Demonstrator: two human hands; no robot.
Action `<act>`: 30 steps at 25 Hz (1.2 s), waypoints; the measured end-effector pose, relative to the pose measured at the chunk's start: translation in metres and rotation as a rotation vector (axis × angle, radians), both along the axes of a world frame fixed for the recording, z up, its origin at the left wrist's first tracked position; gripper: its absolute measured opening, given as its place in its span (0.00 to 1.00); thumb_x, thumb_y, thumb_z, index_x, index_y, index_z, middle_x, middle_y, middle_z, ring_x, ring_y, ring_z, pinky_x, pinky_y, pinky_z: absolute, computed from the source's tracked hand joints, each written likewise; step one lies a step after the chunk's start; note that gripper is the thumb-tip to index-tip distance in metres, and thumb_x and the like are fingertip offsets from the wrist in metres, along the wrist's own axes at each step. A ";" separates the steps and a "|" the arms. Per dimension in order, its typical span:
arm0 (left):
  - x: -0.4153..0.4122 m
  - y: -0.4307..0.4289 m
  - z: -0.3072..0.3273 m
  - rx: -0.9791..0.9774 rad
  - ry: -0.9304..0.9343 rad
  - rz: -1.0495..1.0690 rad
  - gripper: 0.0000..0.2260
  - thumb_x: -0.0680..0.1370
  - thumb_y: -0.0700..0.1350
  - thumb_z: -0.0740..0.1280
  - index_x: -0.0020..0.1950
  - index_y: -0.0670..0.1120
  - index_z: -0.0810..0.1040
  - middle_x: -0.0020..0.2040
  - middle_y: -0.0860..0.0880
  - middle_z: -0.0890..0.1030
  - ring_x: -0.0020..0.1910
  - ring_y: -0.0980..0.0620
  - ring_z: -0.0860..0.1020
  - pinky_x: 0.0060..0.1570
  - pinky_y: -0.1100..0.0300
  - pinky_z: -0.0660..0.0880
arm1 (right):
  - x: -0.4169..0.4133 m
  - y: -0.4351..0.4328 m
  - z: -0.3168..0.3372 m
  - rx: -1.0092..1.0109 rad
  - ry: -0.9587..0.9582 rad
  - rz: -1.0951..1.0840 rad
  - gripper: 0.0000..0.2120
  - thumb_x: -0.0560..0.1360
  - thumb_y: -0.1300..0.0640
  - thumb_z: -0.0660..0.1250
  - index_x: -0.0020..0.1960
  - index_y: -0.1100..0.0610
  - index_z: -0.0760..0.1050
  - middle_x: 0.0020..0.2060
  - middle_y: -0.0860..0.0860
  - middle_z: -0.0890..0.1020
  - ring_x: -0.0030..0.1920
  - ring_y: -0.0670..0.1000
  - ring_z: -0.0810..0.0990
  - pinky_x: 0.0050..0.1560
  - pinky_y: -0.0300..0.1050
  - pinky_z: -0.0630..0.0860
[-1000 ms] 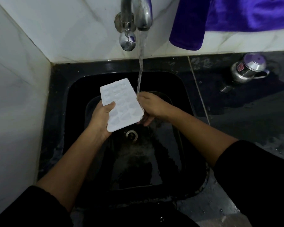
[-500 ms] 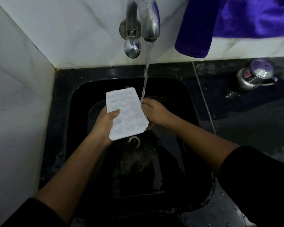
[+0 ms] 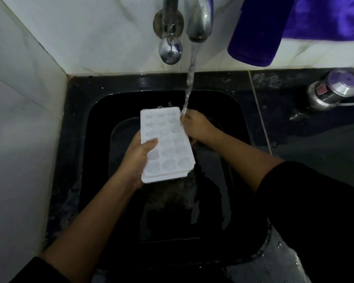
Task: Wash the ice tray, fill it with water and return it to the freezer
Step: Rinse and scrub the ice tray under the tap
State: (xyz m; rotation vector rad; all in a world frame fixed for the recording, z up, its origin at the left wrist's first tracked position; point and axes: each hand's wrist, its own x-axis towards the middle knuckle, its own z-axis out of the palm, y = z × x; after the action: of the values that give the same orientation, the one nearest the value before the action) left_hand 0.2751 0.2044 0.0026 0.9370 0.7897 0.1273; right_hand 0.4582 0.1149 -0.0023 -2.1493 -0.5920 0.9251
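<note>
Ice tray brought up against the stream

White, with rounded cavities in rows of three, it is held mid-frame over the black sink, gripped at its left edge by the left hand. Right hand is wetted at its right edge; whether it grips cannot be told

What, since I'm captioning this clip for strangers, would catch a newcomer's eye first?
The white ice tray, bright against the black sink, held at the centre by the left hand and right hand. Water streams from the tap above onto the tray's far right corner. A purple cloth hangs at the upper right.
</note>
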 end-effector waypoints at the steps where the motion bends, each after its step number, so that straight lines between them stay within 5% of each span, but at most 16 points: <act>1: 0.000 -0.004 0.001 -0.001 0.008 -0.016 0.18 0.84 0.36 0.61 0.74 0.45 0.73 0.65 0.41 0.83 0.60 0.38 0.84 0.48 0.46 0.85 | 0.008 0.003 0.000 -0.020 -0.004 -0.031 0.12 0.84 0.58 0.59 0.51 0.63 0.79 0.50 0.61 0.84 0.52 0.60 0.84 0.49 0.55 0.81; 6: -0.003 0.013 -0.002 -0.020 -0.020 0.008 0.21 0.82 0.38 0.65 0.76 0.45 0.72 0.67 0.39 0.82 0.62 0.35 0.82 0.50 0.44 0.84 | -0.006 -0.007 0.010 0.006 0.144 0.135 0.14 0.86 0.51 0.58 0.65 0.57 0.75 0.49 0.55 0.86 0.46 0.57 0.88 0.38 0.55 0.86; 12: 0.000 0.007 -0.001 -0.021 0.006 -0.045 0.21 0.83 0.38 0.65 0.76 0.46 0.72 0.68 0.40 0.81 0.63 0.36 0.82 0.55 0.41 0.83 | 0.012 0.004 -0.001 0.032 0.092 -0.090 0.13 0.85 0.52 0.59 0.58 0.60 0.77 0.47 0.59 0.83 0.43 0.61 0.86 0.28 0.48 0.80; 15: -0.005 0.013 -0.003 -0.032 0.011 0.005 0.20 0.84 0.37 0.62 0.77 0.46 0.71 0.68 0.39 0.81 0.63 0.36 0.82 0.52 0.43 0.84 | -0.005 -0.002 -0.002 0.047 0.135 0.042 0.13 0.86 0.51 0.59 0.60 0.60 0.76 0.46 0.56 0.85 0.43 0.57 0.87 0.38 0.55 0.85; 18: -0.004 0.005 0.000 -0.052 0.031 -0.016 0.20 0.84 0.38 0.63 0.76 0.46 0.72 0.67 0.41 0.82 0.62 0.36 0.82 0.53 0.42 0.84 | 0.010 0.007 -0.007 -0.001 0.065 -0.156 0.14 0.84 0.55 0.60 0.56 0.66 0.78 0.49 0.62 0.84 0.50 0.63 0.85 0.51 0.60 0.83; 21: 0.007 0.004 -0.002 -0.059 0.030 0.045 0.19 0.84 0.37 0.63 0.76 0.45 0.73 0.66 0.40 0.82 0.61 0.36 0.83 0.50 0.45 0.85 | 0.000 0.010 -0.006 -0.014 0.050 -0.133 0.12 0.84 0.59 0.61 0.54 0.67 0.78 0.53 0.64 0.83 0.56 0.64 0.82 0.62 0.63 0.77; 23: 0.013 0.010 -0.009 -0.074 0.029 0.104 0.19 0.84 0.37 0.61 0.76 0.43 0.72 0.67 0.39 0.81 0.59 0.37 0.83 0.46 0.48 0.85 | -0.032 -0.009 0.010 0.032 0.164 -0.045 0.12 0.85 0.57 0.58 0.55 0.62 0.78 0.52 0.61 0.83 0.54 0.63 0.84 0.54 0.63 0.82; 26: 0.020 0.013 -0.020 -0.111 0.094 0.157 0.19 0.85 0.38 0.61 0.77 0.43 0.71 0.68 0.39 0.80 0.55 0.41 0.84 0.39 0.53 0.84 | -0.051 -0.045 0.027 -0.027 0.337 0.067 0.14 0.86 0.54 0.53 0.66 0.54 0.73 0.48 0.56 0.84 0.40 0.58 0.87 0.30 0.48 0.81; 30: 0.035 -0.012 -0.023 -0.105 0.090 0.030 0.19 0.84 0.37 0.62 0.76 0.43 0.72 0.68 0.38 0.81 0.61 0.37 0.82 0.48 0.48 0.83 | -0.022 -0.049 0.034 -0.019 0.323 -0.143 0.12 0.86 0.56 0.57 0.48 0.57 0.75 0.39 0.56 0.80 0.35 0.55 0.81 0.24 0.41 0.76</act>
State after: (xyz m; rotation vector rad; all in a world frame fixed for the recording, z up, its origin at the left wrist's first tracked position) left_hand 0.3098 0.1927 -0.0201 0.8356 0.8857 0.0695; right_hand 0.4361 0.0662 0.0322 -1.9717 -0.2670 1.1683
